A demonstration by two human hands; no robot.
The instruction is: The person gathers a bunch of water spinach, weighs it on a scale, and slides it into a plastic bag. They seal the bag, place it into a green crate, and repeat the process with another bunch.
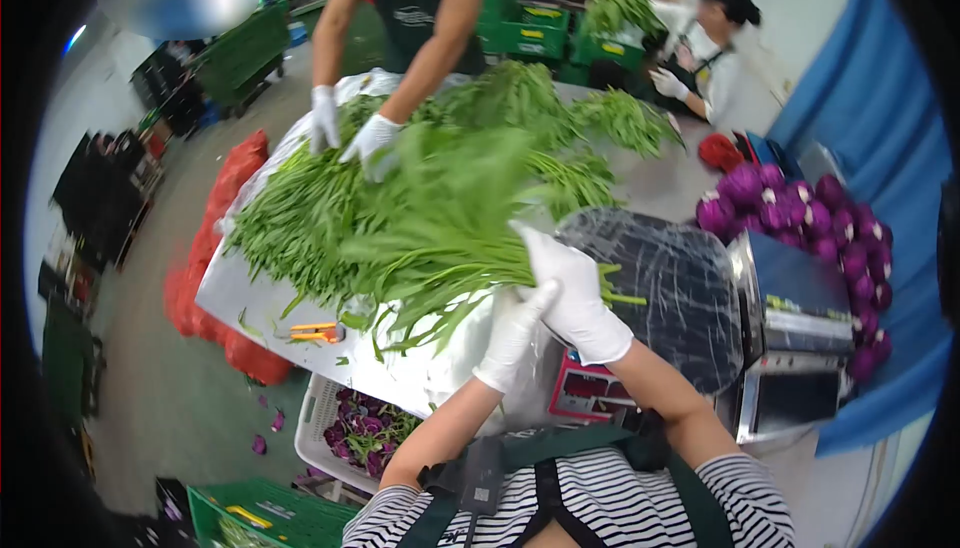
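My right hand (572, 293), in a white glove, wraps around the stems of a bunch of water spinach (440, 258). Cut stem ends stick out to the right of it, and the leaves spread left above the table, with the upper ones blurred. My left hand (515, 338), also gloved, is closed at the underside of the bunch and touches the right hand; its fingers are partly hidden. A scale with a plastic-wrapped dark plate (655, 298) lies just right of my hands. More water spinach (300, 208) is heaped on the metal table (235, 293).
Across the table a person's gloved hands (350, 138) press into the heap; another person (705, 48) works at back right. An orange-handled cutter (315, 332) lies near the edge. Purple onions (770, 203) hang right. A white basket (310, 418) and red sacks (235, 188) stand below.
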